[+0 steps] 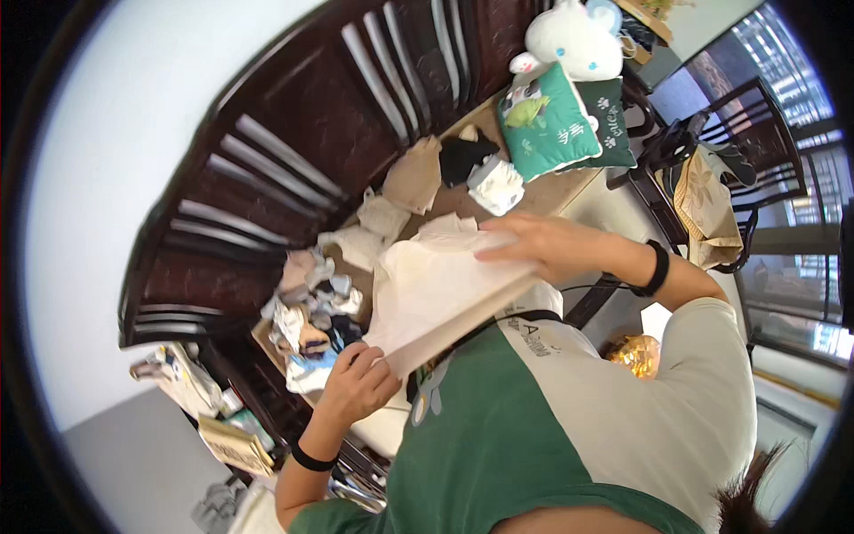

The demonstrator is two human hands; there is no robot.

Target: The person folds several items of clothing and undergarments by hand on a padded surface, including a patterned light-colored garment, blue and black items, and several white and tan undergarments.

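Observation:
A cream-white garment (445, 280), which looks like a shirt, is spread in front of me with its near edge lifted. My left hand (360, 384) is closed round the near left corner of the cloth, fingers curled. At the opposite side my right hand (556, 249) grips the right edge, slightly blurred, its thumb and fingers reaching over the fabric. Beyond the garment lie a tan folded cloth (414, 175), a black cloth (465, 156) and a white printed folded piece (495, 185). A heap of small mixed clothes (311, 311) sits to the left.
Everything lies on a dark wooden bench with a tall slatted backrest (294, 116). A green cushion (549, 125) and a white plush toy (574, 43) stand at its far right end. A dark chair (765, 151) with a tan bag (707, 209) is on the right.

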